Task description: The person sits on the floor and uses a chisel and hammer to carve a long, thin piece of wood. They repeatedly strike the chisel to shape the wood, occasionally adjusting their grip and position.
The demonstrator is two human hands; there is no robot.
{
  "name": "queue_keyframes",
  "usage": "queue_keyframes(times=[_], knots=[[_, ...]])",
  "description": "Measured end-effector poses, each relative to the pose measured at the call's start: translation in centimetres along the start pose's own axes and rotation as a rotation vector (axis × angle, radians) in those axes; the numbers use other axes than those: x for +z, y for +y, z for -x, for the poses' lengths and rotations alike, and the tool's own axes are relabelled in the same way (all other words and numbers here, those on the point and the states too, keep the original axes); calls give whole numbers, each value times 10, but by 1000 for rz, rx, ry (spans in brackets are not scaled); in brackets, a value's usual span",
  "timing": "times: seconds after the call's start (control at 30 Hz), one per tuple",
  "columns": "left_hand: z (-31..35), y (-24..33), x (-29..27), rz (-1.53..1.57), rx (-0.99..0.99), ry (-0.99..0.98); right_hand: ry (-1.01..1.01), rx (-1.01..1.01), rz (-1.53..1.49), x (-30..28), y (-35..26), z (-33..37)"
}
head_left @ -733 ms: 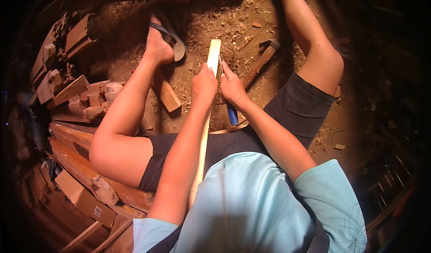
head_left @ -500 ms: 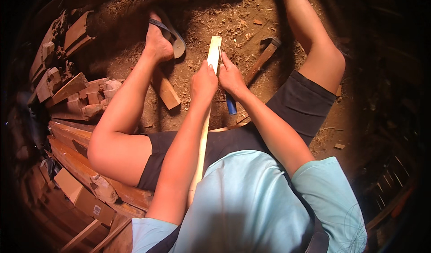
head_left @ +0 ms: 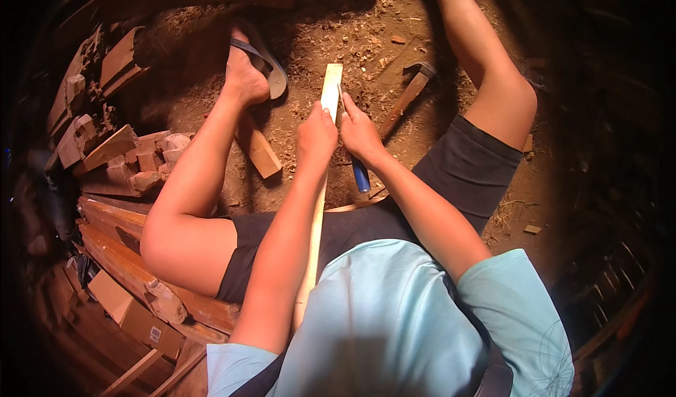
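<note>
A long, pale wooden strip (head_left: 331, 83) runs from beside my body out between my legs. My left hand (head_left: 317, 136) is closed round it below its far end, thumb on top. At the strip's right edge, my right hand (head_left: 359, 133) grips a blue-handled chisel (head_left: 362, 178). Its thin blade shows above my fingers, lying close along the strip; whether it touches the wood I cannot tell. The blue handle sticks out below the hand. Most of the tool is hidden by my right hand, and the strip's near end by my left arm and shirt.
Right of my hands, a wooden-handled tool with a dark metal head (head_left: 408, 101) lies on the shaving-strewn dirt floor. A wood block (head_left: 260, 150) is by my left foot. Broken wood pieces (head_left: 116, 161) pile up at left, near thick timbers (head_left: 130, 259) and a cardboard box (head_left: 144, 323).
Both hands have shifted slightly toward me, with the strip and chisel. The blade sits a little farther from the strip's far end. Both grips are unchanged.
</note>
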State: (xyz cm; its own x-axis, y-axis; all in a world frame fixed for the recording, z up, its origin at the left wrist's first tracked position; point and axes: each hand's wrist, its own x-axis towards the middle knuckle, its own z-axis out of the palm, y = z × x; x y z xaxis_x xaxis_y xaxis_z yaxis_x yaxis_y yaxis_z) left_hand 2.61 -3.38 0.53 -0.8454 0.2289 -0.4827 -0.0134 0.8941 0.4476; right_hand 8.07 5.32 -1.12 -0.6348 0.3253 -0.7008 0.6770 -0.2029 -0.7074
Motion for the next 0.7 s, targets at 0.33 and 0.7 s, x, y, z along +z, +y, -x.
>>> queue_keyframes(times=[0.33, 0.7], knots=[[0, 0, 0, -8, -3, -53, 30, 13, -27, -2, -5, 9], [2, 6, -4, 8, 16, -79, 36, -33, -30, -3, 0, -3]])
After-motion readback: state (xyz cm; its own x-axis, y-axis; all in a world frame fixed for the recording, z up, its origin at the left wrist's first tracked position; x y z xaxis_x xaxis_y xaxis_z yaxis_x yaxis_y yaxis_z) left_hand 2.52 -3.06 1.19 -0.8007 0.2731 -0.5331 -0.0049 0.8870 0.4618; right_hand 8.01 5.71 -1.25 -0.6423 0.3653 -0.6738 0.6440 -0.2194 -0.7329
